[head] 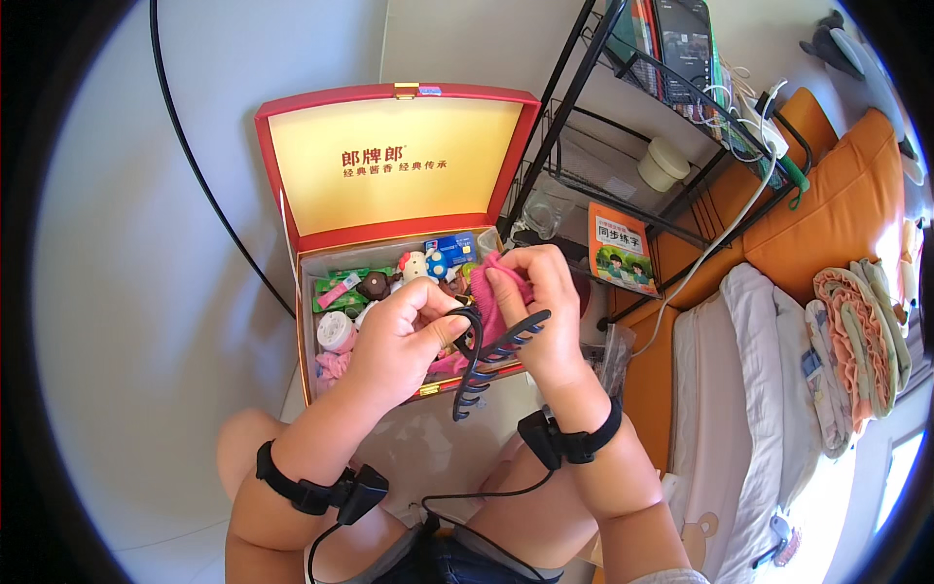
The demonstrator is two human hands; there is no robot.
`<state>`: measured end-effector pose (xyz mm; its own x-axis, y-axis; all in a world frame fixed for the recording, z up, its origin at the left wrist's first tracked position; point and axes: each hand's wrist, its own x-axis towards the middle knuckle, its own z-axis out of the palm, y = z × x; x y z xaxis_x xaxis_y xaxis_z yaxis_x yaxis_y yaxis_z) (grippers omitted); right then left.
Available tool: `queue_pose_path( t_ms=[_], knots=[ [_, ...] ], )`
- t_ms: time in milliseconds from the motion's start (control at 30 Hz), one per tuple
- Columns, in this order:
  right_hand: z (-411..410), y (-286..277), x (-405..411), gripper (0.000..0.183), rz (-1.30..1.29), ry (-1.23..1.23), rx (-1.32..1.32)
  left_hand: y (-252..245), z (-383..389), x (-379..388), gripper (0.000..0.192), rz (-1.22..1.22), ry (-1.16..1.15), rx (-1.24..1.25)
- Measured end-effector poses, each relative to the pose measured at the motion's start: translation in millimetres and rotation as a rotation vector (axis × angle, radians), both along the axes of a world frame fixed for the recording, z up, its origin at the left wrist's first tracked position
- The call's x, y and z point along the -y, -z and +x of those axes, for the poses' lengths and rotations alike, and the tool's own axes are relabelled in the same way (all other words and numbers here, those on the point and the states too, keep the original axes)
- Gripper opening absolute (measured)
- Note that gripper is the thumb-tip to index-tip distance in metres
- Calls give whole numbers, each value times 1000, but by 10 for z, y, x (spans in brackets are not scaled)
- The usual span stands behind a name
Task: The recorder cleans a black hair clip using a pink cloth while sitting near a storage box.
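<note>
My left hand (408,332) pinches a black claw hair clip (478,358) by its finger end, and the toothed jaws spread apart below. In my right hand (540,306) is a bunched pink knitted cloth (487,299), held between thumb and fingers just beside the clip. Both hands hover over an open red gift box (398,239) with a cream-lined lid (394,193) standing up at the back. Inside lie a white-lidded jar (336,332), a pink scrunchie (333,366), a white figurine (414,266), a blue card (456,248) and green packets (343,280).
A black wire shelf (576,80) stands right of the box, holding a phone (684,51), a power strip (762,128) and a round cream container (662,163). An orange workbook (622,248) leans low there. Farther right are an orange cushion (824,193) and folded bedding (751,365).
</note>
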<state>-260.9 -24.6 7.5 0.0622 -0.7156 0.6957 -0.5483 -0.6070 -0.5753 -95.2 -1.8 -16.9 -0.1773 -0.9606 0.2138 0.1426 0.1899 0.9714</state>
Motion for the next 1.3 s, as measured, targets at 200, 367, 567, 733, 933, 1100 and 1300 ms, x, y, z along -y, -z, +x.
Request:
queue_pose_path(
  t_ms=[200,367,567,733,933,1100,1300],
  knots=[
    [118,87,-81,30,104,-79,-104,-26,43,42,11,33,-62,-106],
    [242,29,-198,52,216,-68,-155,-23,144,60,9,71,-103,-150],
    [195,161,-161,54,297,-37,-250,15,87,84,11,45,-148,-132],
    [212,139,-199,43,229,-44,-206,42,69,90,11,53,-177,-164],
    [204,56,-258,40,233,9,-339,25,34,83,11,7,-182,-154],
    [197,148,-242,41,161,-64,-186,-3,34,69,10,-17,-187,-199],
    [271,203,-288,47,93,-41,-296,-105,56,91,8,-11,-248,-336]
  ],
)
